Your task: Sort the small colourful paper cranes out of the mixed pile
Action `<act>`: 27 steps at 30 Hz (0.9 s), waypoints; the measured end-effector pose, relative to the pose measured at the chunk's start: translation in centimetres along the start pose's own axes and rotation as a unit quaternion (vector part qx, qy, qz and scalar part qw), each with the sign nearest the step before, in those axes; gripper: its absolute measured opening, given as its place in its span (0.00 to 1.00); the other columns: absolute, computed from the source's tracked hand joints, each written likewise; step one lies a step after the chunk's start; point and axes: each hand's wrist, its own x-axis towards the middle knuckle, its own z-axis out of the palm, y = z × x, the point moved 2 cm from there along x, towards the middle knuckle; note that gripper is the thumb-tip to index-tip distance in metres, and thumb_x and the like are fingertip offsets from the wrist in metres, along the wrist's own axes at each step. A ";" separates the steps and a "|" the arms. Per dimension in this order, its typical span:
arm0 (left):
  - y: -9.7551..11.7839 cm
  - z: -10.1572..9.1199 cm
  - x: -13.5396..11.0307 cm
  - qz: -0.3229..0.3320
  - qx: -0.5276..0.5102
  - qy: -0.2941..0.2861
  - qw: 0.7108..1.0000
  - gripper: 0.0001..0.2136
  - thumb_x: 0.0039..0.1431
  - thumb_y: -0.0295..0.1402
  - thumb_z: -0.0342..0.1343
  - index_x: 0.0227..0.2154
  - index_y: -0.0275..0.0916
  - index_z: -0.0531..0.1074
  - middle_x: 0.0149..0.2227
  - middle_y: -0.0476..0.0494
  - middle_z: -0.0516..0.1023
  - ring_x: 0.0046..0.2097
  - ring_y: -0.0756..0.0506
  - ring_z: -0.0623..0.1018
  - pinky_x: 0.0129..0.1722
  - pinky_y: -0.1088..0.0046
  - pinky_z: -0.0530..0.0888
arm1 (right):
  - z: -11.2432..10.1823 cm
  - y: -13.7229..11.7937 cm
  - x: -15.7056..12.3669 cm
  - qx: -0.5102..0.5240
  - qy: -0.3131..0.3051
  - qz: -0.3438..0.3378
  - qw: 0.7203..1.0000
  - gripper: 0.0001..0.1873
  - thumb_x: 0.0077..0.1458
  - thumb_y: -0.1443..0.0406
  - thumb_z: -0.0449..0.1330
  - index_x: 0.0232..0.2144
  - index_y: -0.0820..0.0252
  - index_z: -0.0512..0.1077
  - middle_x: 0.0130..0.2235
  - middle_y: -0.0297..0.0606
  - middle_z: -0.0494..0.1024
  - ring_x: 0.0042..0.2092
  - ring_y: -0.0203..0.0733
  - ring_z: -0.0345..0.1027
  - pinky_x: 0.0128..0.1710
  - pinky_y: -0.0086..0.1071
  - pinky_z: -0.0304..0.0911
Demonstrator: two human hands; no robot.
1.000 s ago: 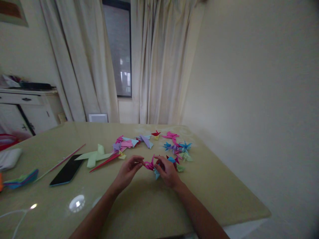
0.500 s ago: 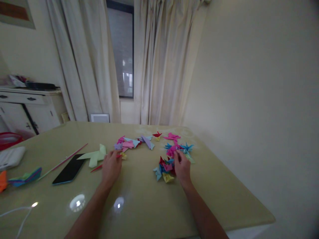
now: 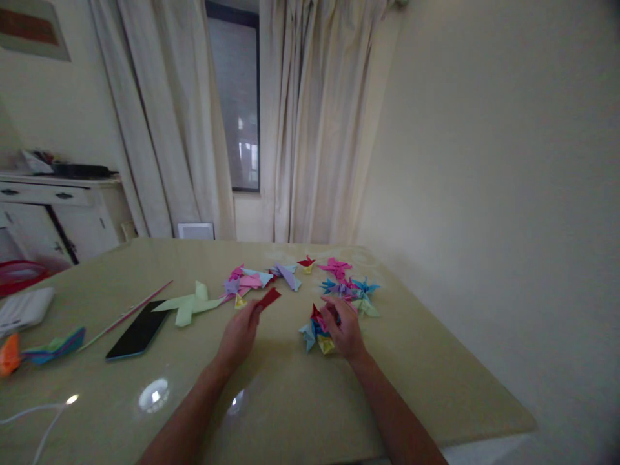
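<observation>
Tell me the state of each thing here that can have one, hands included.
Left hand: closed on the red paper strip
Red paper strip: held, one end sticking out
Right hand: fingers bent, by the folded-paper pile; grip unclear
Phone: flat, screen dark
Pale green paper: folded, tip over the phone
Curtains: parted at the window

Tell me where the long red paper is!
In the head view, the long red paper is in the left hand, right of a small yellow piece.
</observation>
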 end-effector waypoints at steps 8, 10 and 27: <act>4.2 4.2 -2.6 0.133 -0.150 -0.148 0.968 0.13 0.73 0.43 0.47 0.46 0.48 0.76 0.42 0.46 0.84 0.42 0.43 0.82 0.44 0.70 0.74 | 2.1 -1.0 -0.8 -0.004 -0.130 -0.040 0.991 0.16 0.69 0.55 0.58 0.34 0.58 0.78 0.30 0.36 0.77 0.31 0.40 0.70 0.33 0.32 0.64; 2.9 3.7 -1.9 0.117 -0.114 -0.111 0.980 0.14 0.73 0.41 0.45 0.45 0.46 0.76 0.42 0.44 0.83 0.44 0.42 0.82 0.47 0.67 0.74 | 1.7 -0.8 -0.6 0.007 -0.110 -0.018 0.994 0.17 0.68 0.55 0.58 0.31 0.58 0.77 0.27 0.35 0.75 0.29 0.40 0.67 0.31 0.31 0.62; -5.0 1.2 0.9 -0.037 0.160 -0.039 0.986 0.11 0.68 0.35 0.51 0.46 0.36 0.73 0.48 0.35 0.81 0.53 0.35 0.78 0.53 0.59 0.72 | -3.6 -2.2 -7.4 0.098 -0.110 0.216 0.965 0.15 0.59 0.52 0.65 0.39 0.57 0.77 0.26 0.34 0.76 0.26 0.41 0.69 0.25 0.30 0.61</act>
